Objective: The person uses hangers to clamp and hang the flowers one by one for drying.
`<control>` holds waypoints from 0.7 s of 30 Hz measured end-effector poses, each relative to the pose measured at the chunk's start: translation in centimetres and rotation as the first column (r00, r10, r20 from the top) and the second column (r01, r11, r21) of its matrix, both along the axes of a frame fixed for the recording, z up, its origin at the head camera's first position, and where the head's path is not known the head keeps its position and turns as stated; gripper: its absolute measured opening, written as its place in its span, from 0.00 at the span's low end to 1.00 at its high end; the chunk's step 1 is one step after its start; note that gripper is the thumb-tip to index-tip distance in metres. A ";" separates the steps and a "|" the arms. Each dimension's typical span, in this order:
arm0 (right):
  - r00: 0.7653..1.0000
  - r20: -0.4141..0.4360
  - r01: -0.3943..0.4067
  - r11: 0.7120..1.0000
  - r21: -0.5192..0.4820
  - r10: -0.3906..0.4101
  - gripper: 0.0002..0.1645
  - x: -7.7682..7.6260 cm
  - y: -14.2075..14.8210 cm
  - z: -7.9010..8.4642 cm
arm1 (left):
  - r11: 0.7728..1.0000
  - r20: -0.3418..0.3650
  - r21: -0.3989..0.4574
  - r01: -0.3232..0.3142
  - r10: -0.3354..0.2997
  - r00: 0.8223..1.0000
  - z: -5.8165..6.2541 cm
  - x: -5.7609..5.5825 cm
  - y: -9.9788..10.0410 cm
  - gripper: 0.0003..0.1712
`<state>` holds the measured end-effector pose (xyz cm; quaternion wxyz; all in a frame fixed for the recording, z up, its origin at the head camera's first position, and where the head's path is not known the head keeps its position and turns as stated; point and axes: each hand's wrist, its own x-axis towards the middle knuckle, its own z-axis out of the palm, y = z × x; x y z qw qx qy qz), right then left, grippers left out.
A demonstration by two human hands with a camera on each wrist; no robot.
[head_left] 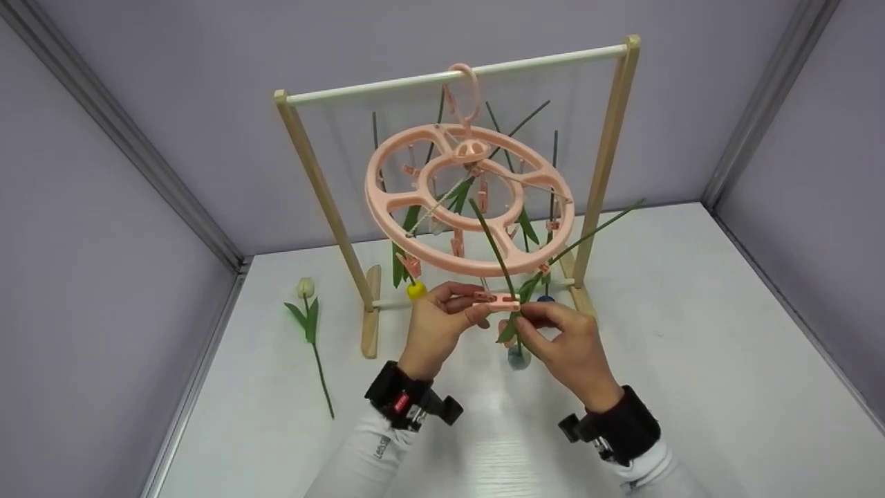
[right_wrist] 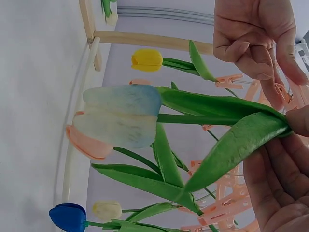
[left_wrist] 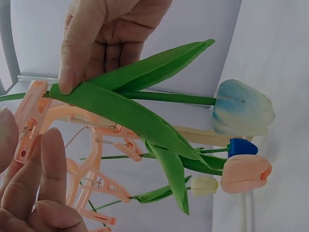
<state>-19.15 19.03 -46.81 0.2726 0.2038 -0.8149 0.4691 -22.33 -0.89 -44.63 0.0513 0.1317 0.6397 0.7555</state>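
Observation:
My left hand (head_left: 435, 332) pinches the handle end of a pink clothespin (head_left: 496, 301) below the front rim of a round pink drying hanger (head_left: 470, 263). My right hand (head_left: 570, 346) holds a light-blue and white tulip (left_wrist: 241, 107) by its stem, at the base of the green leaves (right_wrist: 241, 140). Its flower head points down. The stem passes the clothespin's mouth, with the right fingertips (left_wrist: 67, 79) just beside it. Above the clothespin, the bare stem (head_left: 492, 242) rises across the hanger.
The hanger hooks over the white bar (head_left: 387, 84) of a wooden stand (head_left: 321, 187). More tulips hang head-down from its clips, including a yellow one (right_wrist: 147, 60), a blue one (right_wrist: 68, 217) and a pink one (left_wrist: 245, 174). A white tulip (head_left: 305, 288) lies on the table at left.

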 end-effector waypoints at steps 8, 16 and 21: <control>1.000 -0.009 -0.003 1.000 -0.007 0.003 0.10 -0.4 -0.1 0.1 | 1.000 0.000 0.017 -0.013 0.013 1.000 -0.3 -0.2 0.1 0.20; 1.000 -0.021 -0.003 1.000 -0.010 0.003 0.10 -0.6 -0.1 0.3 | 0.999 -0.001 -0.001 -0.052 0.052 0.999 -0.1 -0.2 0.2 0.21; 1.000 -0.026 -0.009 1.000 -0.023 0.008 0.10 -0.6 -0.2 0.4 | 0.997 -0.002 -0.009 -0.071 0.071 0.997 0.1 -0.3 0.1 0.21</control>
